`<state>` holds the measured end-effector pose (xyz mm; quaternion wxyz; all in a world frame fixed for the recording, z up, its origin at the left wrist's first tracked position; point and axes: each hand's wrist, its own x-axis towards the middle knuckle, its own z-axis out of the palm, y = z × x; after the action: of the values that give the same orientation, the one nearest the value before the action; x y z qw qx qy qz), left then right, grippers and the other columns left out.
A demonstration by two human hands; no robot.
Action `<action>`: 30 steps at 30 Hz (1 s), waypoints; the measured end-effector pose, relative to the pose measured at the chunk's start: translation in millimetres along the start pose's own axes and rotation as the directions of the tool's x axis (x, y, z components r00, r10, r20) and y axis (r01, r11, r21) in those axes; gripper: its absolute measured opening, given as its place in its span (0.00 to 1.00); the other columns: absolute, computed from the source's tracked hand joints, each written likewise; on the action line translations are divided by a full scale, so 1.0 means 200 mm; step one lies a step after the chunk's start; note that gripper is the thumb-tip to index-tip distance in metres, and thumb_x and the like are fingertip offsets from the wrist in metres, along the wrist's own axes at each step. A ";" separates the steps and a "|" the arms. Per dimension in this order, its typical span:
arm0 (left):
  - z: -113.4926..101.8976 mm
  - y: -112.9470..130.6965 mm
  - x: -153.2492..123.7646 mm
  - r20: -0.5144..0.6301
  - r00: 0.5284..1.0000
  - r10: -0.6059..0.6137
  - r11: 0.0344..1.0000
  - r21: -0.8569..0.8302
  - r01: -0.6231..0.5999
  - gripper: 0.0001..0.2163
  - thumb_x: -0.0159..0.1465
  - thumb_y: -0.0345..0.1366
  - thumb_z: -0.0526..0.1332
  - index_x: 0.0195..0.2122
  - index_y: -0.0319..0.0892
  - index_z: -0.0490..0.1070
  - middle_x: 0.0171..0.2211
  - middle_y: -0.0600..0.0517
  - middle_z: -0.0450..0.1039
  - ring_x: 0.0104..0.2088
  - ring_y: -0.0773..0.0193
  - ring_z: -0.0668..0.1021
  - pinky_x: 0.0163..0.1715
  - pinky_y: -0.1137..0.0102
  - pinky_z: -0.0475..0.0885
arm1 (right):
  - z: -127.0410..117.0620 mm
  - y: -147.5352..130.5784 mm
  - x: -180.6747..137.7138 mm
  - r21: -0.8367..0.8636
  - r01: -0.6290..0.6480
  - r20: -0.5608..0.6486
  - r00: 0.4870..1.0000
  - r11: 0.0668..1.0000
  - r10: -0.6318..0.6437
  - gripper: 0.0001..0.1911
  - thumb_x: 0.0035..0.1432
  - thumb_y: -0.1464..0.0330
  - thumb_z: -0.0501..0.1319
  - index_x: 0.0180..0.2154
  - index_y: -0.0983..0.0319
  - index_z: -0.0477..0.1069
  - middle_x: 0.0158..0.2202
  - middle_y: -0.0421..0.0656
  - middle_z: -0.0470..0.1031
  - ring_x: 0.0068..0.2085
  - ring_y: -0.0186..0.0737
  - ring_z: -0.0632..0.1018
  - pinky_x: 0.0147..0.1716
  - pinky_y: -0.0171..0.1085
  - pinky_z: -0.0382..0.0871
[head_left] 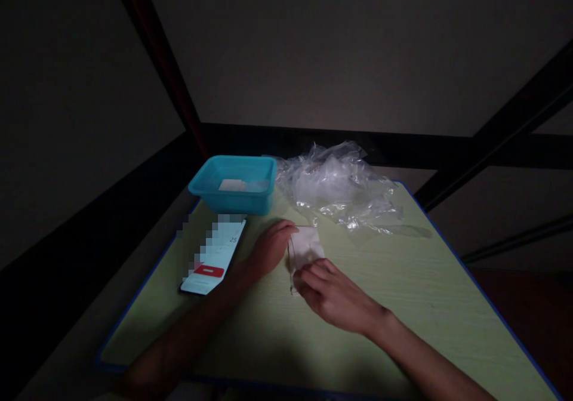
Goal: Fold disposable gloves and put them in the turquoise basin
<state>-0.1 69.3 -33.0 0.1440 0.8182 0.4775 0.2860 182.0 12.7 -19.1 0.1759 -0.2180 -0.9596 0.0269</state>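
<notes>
A small, pale, flat pouch-like piece (308, 243) lies on the table between my hands, with a thin dark line or cord along its left edge. Whether it is cloth or paper I cannot tell. My left hand (272, 247) is closed at its upper left corner, fingertips on the edge. Curled over the lower part is my right hand (333, 296), its fingers pressed together on the piece and hiding that end.
A blue plastic basin (237, 201) with pale flat pieces inside stands at the back left. Crumpled clear plastic bags (340, 186) spread across the back. A lit phone (212, 270) lies left of my hands. The pale table (403, 287) has a blue edge.
</notes>
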 end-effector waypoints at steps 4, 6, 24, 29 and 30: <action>0.00 0.01 -0.02 0.013 1.000 0.006 0.999 0.032 -0.007 0.12 0.59 0.21 0.52 0.36 0.38 0.73 0.38 0.47 0.73 0.39 0.61 0.74 0.42 0.66 0.71 | -0.06 0.03 -0.04 0.033 0.073 0.094 0.993 0.997 -0.076 0.08 0.60 0.73 0.53 0.32 0.63 0.69 0.37 0.45 0.72 0.38 0.41 0.68 0.39 0.41 0.60; 0.01 0.01 -0.02 0.003 1.000 -0.001 0.999 0.048 0.001 0.11 0.60 0.22 0.52 0.34 0.38 0.72 0.38 0.48 0.72 0.40 0.60 0.73 0.42 0.66 0.70 | -0.07 0.03 -0.05 0.034 0.070 0.066 0.995 0.997 -0.072 0.07 0.60 0.71 0.53 0.33 0.63 0.69 0.37 0.45 0.72 0.38 0.41 0.68 0.39 0.40 0.60; -0.04 0.02 -0.10 0.058 0.996 -0.072 0.994 -0.072 0.076 0.20 0.51 0.26 0.60 0.47 0.38 0.67 0.45 0.45 0.68 0.48 0.55 0.70 0.49 0.59 0.67 | -0.11 0.04 -0.03 0.029 -0.094 -0.028 0.995 0.995 0.094 0.11 0.59 0.73 0.49 0.29 0.63 0.68 0.31 0.46 0.71 0.32 0.41 0.69 0.34 0.40 0.64; -0.09 0.05 -0.12 0.178 0.982 -0.057 0.988 -0.134 0.082 0.32 0.48 0.31 0.65 0.55 0.39 0.59 0.53 0.42 0.62 0.55 0.50 0.64 0.54 0.56 0.62 | -0.11 -0.01 0.00 -0.013 -0.107 -0.162 0.981 0.994 0.103 0.11 0.59 0.74 0.48 0.31 0.65 0.69 0.29 0.47 0.72 0.32 0.42 0.69 0.33 0.41 0.64; -0.09 0.05 -0.12 0.187 0.980 -0.061 0.986 -0.142 0.088 0.33 0.48 0.31 0.65 0.56 0.40 0.58 0.53 0.42 0.62 0.55 0.50 0.64 0.54 0.56 0.62 | -0.10 -0.02 0.00 -0.037 -0.093 -0.150 0.985 0.995 0.087 0.11 0.59 0.74 0.49 0.30 0.65 0.69 0.29 0.47 0.72 0.32 0.42 0.69 0.33 0.41 0.64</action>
<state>-12.6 42.9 -21.8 0.2585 0.8094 0.4698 0.2394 186.5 8.2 -0.5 0.2403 -0.2665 -0.9334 -0.0024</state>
